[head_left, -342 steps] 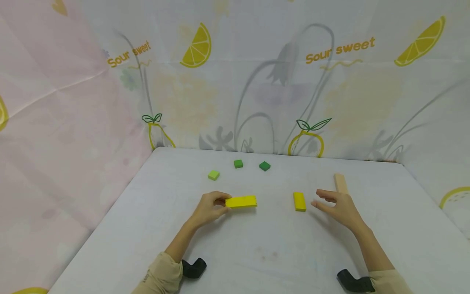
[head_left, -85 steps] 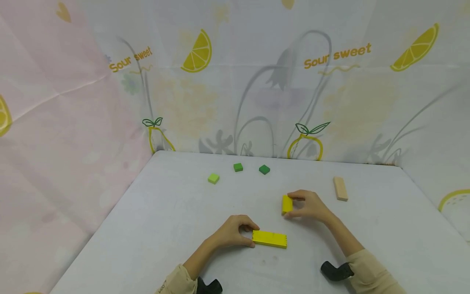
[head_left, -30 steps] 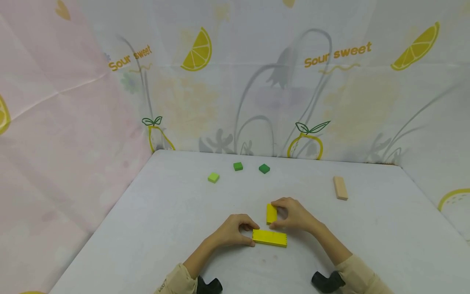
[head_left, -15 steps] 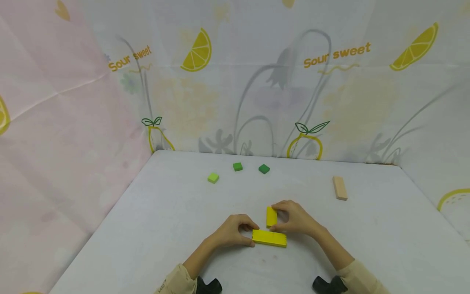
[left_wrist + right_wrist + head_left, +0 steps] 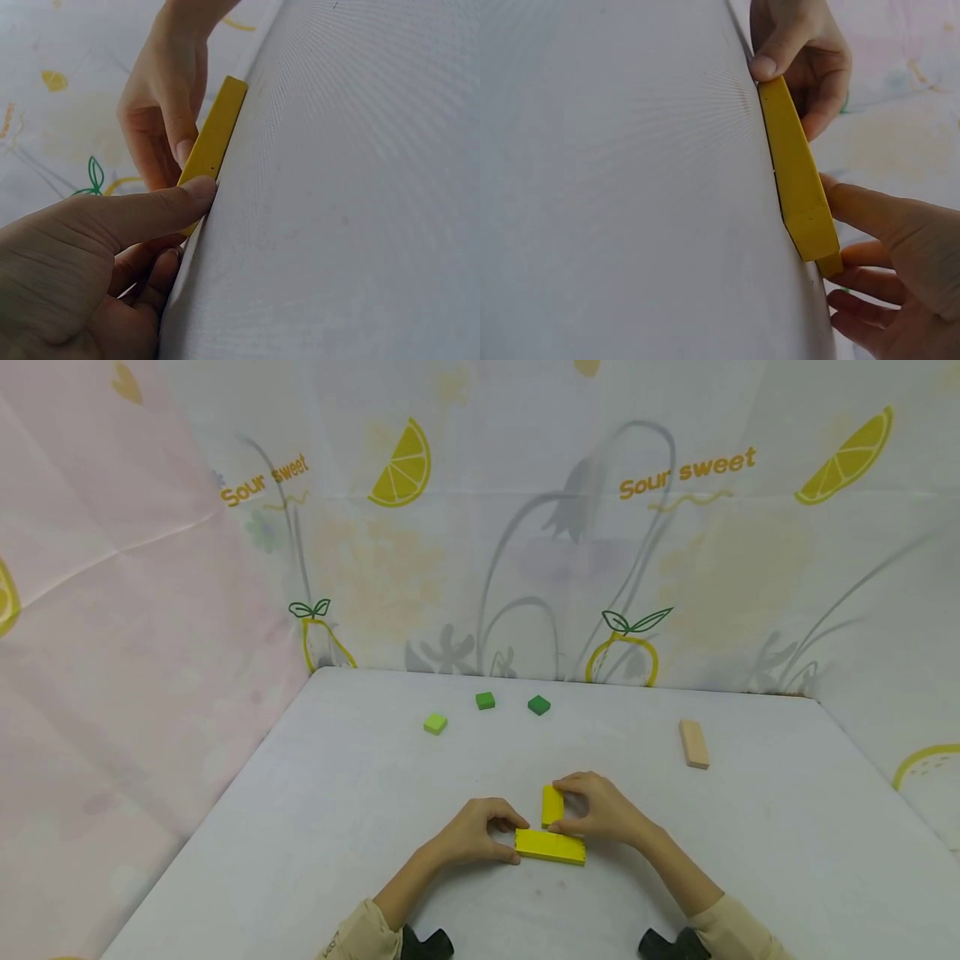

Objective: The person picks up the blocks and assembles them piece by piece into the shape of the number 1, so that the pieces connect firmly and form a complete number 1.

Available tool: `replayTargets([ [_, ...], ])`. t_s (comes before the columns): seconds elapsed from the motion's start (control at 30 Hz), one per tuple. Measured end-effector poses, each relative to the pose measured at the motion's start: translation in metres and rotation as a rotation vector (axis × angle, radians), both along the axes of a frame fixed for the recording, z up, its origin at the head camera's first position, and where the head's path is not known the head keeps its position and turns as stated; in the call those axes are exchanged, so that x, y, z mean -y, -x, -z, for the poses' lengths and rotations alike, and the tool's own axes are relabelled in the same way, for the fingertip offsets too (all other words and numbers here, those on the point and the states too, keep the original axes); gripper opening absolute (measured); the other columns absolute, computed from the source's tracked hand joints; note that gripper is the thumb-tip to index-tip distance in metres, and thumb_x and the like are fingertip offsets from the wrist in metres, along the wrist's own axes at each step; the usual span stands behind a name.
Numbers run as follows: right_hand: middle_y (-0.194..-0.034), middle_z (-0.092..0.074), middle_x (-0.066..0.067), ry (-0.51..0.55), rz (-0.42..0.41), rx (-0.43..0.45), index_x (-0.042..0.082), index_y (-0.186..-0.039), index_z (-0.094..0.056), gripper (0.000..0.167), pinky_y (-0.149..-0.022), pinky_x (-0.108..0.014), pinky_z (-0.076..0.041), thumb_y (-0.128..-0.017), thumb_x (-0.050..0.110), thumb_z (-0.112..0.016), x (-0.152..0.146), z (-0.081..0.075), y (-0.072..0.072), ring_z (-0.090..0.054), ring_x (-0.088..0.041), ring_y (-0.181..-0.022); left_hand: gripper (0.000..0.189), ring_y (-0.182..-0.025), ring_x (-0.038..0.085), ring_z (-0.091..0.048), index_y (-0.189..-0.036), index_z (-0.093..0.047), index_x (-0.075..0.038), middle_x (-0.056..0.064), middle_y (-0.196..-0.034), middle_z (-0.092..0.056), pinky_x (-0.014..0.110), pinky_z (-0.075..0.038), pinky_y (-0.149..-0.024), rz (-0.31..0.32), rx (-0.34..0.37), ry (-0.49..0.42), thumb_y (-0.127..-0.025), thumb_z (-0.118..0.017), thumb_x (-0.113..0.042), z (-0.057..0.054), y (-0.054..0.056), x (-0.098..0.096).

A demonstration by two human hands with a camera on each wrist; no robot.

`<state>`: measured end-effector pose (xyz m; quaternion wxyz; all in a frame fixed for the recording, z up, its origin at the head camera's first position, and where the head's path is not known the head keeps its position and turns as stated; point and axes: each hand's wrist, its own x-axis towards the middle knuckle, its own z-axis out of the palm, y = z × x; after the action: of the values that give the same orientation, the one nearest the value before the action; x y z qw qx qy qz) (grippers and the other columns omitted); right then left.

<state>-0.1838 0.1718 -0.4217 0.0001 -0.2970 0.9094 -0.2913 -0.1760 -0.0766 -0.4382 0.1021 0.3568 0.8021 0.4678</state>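
On the white table, in the head view, my left hand (image 5: 476, 833) grips the left end of a long yellow block (image 5: 551, 847) that lies crosswise. A second yellow block (image 5: 552, 807) points away from me just behind its middle. My right hand (image 5: 606, 810) pinches that block from the right between thumb and fingers. The two blocks look to meet or nearly meet; whether they touch is unclear. In the left wrist view, my left thumb presses on the long block (image 5: 217, 131). The right wrist view shows the long block (image 5: 795, 172), largely hiding the second one.
A light green block (image 5: 435, 723), a mid-green block (image 5: 485, 701) and a dark green block (image 5: 539, 705) lie farther back. At the back right is a plain wooden block (image 5: 694, 744). A printed curtain (image 5: 480, 527) hangs behind the table (image 5: 360, 760).
Earlier my left hand brought the long block nearer and rightward. My right hand, empty before, took the second yellow block and slid it left, then toward me up to the long one.
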Motion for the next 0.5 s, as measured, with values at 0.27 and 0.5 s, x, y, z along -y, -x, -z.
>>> replayTargets([
  [0.27,-0.114,-0.063,-0.016,-0.002,0.007,0.018,-0.006,-0.117,-0.062,0.059,-0.091,-0.049,-0.046,-0.076,0.033,-0.078,0.0018,0.0001,-0.0005,-0.056,-0.032,-0.106,0.034,-0.083,0.004,-0.056,-0.101,-0.070,-0.002,0.006,-0.097,-0.068,0.020,-0.049,-0.077,-0.003,0.002,0.001,-0.069,-0.082,-0.008,0.0007,0.0002,-0.0001],
  [0.5,-0.115,-0.063,-0.017,0.016,-0.011,0.029,-0.007,-0.117,-0.061,0.057,-0.091,-0.050,-0.045,-0.078,0.032,-0.076,0.0034,-0.0013,-0.0013,-0.056,-0.034,-0.107,0.034,-0.084,0.004,-0.056,-0.101,-0.070,-0.002,0.006,-0.097,-0.068,0.020,-0.049,-0.077,-0.006,0.004,0.001,-0.069,-0.082,-0.008,0.0003,0.0002,-0.0004],
])
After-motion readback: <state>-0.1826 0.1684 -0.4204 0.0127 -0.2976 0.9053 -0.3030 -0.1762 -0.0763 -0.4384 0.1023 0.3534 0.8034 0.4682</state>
